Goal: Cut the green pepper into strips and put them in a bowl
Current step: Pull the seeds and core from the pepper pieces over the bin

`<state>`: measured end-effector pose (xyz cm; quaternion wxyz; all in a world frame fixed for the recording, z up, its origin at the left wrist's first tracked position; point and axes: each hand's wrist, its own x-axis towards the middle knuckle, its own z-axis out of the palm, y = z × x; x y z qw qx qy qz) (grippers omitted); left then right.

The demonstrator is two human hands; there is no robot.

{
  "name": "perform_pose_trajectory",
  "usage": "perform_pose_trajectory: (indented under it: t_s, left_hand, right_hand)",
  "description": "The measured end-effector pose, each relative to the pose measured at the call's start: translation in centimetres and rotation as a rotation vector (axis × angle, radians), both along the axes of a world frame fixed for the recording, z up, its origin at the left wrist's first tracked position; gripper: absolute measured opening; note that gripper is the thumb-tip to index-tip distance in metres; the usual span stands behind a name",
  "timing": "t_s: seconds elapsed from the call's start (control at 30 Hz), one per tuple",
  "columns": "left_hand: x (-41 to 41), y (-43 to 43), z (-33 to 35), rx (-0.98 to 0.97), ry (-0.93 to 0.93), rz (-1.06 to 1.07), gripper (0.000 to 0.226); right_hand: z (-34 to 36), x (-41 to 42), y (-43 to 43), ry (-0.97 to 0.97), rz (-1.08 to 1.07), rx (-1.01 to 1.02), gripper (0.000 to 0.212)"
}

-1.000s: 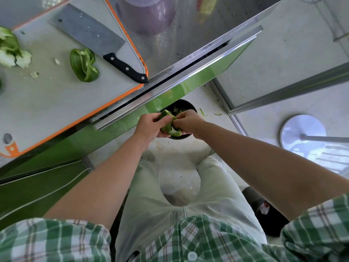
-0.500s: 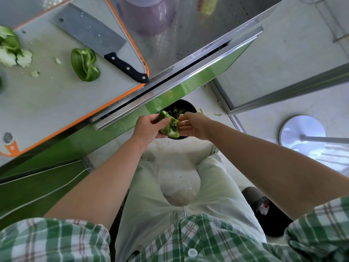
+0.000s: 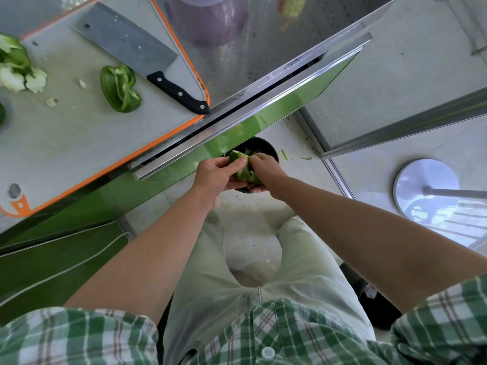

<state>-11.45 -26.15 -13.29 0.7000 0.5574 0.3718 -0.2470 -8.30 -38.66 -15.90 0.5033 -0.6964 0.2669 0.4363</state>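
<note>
Step in hand, by judgement: cleaning, not cutting. The left hand (image 3: 218,177) is gripping a pepper piece (image 3: 243,168), fingers curling under it and thumb pressing on its upper end. The right hand (image 3: 264,171) is working bunched fingertips into the hollow, seemingly pinching out pith; what they are nipping cannot be told. The piece is hanging over a black tub (image 3: 267,146) on the floor. Its long axis is running from 11 to 5 o'clock, hollow facing the right hand. A second half (image 3: 120,88) is lying on the board (image 3: 66,133) toward 10 o'clock, just beside the cleaver (image 3: 131,46). The next move is calling for returning the piece to the board and taking up the cleaver.
</note>
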Motion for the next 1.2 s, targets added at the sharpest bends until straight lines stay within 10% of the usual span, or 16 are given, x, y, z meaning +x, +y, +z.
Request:
perform_pose_trajectory:
  t_s: [0.77,1.2]
  left_hand:
    - [-0.1,2.0,-1.3,0.111,-0.027,-0.229,0.031]
    - [-0.1,2.0,-1.4,0.129,-0.045,-0.195,0.016]
  right_hand:
    - [0.2,1.9,-2.4,0.346,-0.079,0.312,0.024]
    - [-0.7,0.1,-0.9,-0.139,0.443,0.008,0.021]
